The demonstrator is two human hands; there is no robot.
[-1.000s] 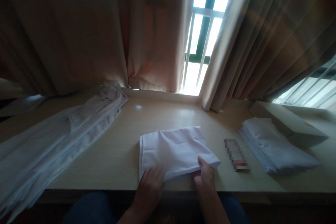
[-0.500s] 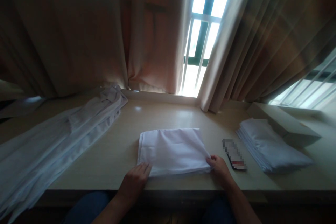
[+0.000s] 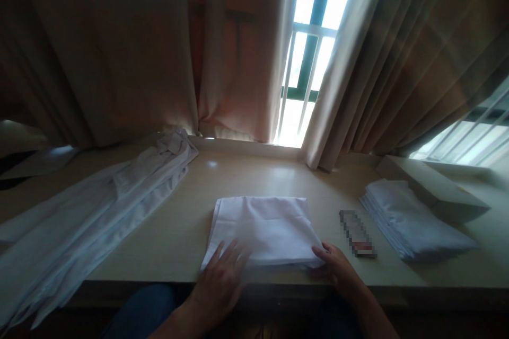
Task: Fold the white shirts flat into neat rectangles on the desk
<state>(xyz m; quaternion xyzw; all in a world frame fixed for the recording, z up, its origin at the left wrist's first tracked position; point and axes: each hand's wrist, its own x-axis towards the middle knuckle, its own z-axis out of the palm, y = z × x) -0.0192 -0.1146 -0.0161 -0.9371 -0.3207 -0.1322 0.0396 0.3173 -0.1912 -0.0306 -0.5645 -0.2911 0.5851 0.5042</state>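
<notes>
**tabletop_tom:** The folded white cloth (image 3: 264, 228) lies flat on the table (image 3: 186, 206), right up against the near edge in front of the person. The left hand (image 3: 222, 280) is spread open, palm down on the cloth's near left corner. The right hand (image 3: 338, 267) sits at the near right corner with its fingers curled against the edge. Honestly can't tell if it's pinching the layers or just touching them, it's too dark down there.

**foldnerd:** What I'd worry about is how close that near edge is to the table's lip. If the flat hand drags toward the lap, I reckon the bottom layers slide off and the fold opens up. The fabric looks thin too, so a push from one side only could skew the layers.

**tabletop_tom:** Anything in the way?

**foldnerd:** Mainly the small blurred-out object (image 3: 358, 233). It's just beside the right hand, between the cloth and a stack of folded cloths (image 3: 413, 222) further right, so a sideways sweep could knock it. A pale box (image 3: 429, 185) sits behind that stack. Well off to the left, a long heap of white fabric (image 3: 91, 212) droops over the front edge. Behind it all are curtains (image 3: 119, 53) and a window (image 3: 308, 63).
</notes>
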